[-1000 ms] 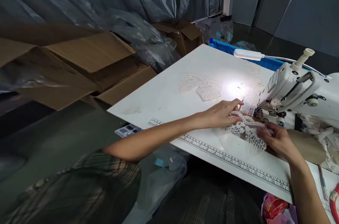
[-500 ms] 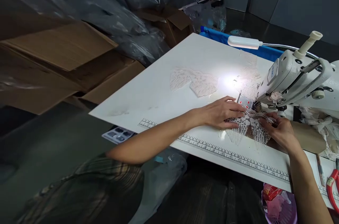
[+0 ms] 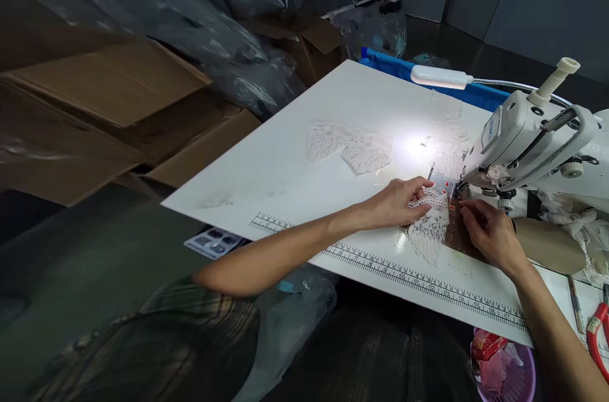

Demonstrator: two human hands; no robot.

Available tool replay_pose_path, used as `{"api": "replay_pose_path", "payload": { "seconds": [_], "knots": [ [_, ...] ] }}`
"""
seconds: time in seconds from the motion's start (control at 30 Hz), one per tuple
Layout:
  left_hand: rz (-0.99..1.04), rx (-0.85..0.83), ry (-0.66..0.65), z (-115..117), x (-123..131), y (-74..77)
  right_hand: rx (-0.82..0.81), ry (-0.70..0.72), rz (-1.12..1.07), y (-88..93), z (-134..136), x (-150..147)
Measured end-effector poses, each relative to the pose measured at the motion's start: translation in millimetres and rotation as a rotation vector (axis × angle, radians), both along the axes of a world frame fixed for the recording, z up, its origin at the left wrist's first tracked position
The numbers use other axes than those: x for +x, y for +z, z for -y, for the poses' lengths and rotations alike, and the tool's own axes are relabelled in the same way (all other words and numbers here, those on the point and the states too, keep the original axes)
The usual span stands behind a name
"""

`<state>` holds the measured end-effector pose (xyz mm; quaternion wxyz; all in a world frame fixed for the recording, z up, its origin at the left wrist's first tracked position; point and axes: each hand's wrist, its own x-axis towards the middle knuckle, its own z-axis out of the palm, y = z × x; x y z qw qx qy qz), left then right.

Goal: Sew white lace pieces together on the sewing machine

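Note:
A white sewing machine [image 3: 528, 142] stands at the right of a white table [image 3: 333, 110] with a printed ruler along its front edge. My left hand [image 3: 397, 202] grips the top edge of a white lace piece [image 3: 428, 231] just left of the needle. My right hand [image 3: 485, 231] rests beside the presser foot, fingers curled and pinched near the needle plate; what it pinches is too small to see.
More lace pieces [image 3: 352, 148] lie under the lamp [image 3: 440, 77]. Open cardboard boxes [image 3: 124, 110] and plastic sheeting stand left. A remote-like keypad [image 3: 212, 241] sits below the table edge. Red-handled scissors [image 3: 597, 332] and a purple bin [image 3: 504, 370] are at the right.
The lace has been pulled left, off the area under my right hand, uncovering a brown surface there. My left hand went from flat to gripping the lace edge. My right hand moved toward the needle.

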<state>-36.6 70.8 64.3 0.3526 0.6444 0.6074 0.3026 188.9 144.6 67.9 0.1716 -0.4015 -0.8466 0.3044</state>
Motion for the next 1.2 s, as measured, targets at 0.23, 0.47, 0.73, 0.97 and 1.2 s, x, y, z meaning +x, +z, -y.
{"api": "replay_pose_path", "payload": {
  "seconds": [0.23, 0.47, 0.73, 0.97, 1.2],
  "knots": [
    [-0.093, 0.03, 0.141, -3, 3, -0.8, 0.55, 0.24, 0.182, -21.2, 4, 2],
    [-0.08, -0.045, 0.169, -4, -5, 5.5, 0.565, 0.207, 0.146, -27.9, 2, 4],
    [0.021, -0.149, 0.202, -11, -8, 11.8, 0.583, 0.225, 0.154, -30.7, 6, 5],
    [-0.15, -0.1, 0.152, -13, -11, 7.3, 0.674, 0.17, 0.185, -35.7, 9, 3],
    [-0.119, -0.091, 0.16, -9, -12, 2.2, 0.618, 0.192, 0.066, -36.0, 6, 7]
  ]
}}
